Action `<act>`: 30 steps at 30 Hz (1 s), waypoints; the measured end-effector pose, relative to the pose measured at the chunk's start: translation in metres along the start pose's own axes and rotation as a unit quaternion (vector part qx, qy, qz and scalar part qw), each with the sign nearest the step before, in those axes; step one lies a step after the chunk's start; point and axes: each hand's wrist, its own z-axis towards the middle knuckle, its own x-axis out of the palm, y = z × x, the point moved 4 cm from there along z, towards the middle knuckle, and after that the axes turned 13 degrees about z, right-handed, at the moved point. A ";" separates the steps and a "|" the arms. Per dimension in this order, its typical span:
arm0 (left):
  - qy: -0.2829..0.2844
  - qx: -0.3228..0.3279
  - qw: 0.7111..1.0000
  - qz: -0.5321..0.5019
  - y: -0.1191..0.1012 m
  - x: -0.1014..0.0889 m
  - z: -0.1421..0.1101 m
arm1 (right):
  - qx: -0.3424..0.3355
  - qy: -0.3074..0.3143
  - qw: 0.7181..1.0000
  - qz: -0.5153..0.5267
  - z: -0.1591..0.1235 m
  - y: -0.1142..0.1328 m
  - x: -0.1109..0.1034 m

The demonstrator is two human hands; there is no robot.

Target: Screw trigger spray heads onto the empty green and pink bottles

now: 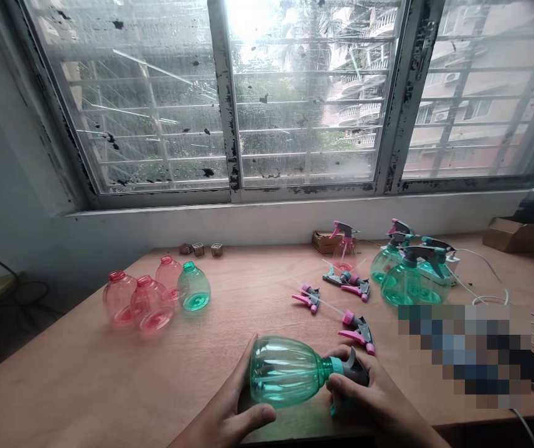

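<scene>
Glossy plastic and a smooth wooden tabletop (108, 386).
The held green bottle (285, 371) looks like clear, shiny plastic, its ribbed wall catching bright streaks; its spray head (355, 373) seems a duller, opaque plastic. The red bottles (152, 300) are glossy, see-through plastic too. The cardboard box (523, 236) is matt and papery, the window frame (391, 140) metal-looking with rough, flaking paint, the window glass (290, 130) streaked and grimy.

Translucent green bottle (288, 372), held sideways, gray-and-teal spray head (355, 372) on neck
</scene>
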 end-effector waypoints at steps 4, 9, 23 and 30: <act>0.004 -0.001 1.000 0.006 0.001 -0.001 -0.001 | -0.001 0.014 1.000 0.004 0.001 -0.003 -0.002; -0.012 0.022 0.999 -0.037 0.007 0.003 0.002 | 0.010 0.016 1.000 -0.004 0.003 -0.007 -0.006; -0.036 0.077 0.992 -0.092 0.008 0.006 0.005 | 0.030 0.008 0.999 0.011 0.001 -0.007 -0.003; 0.014 0.029 0.983 -0.179 -0.004 0.010 0.005 | 0.033 0.021 0.999 0.011 0.000 -0.005 -0.001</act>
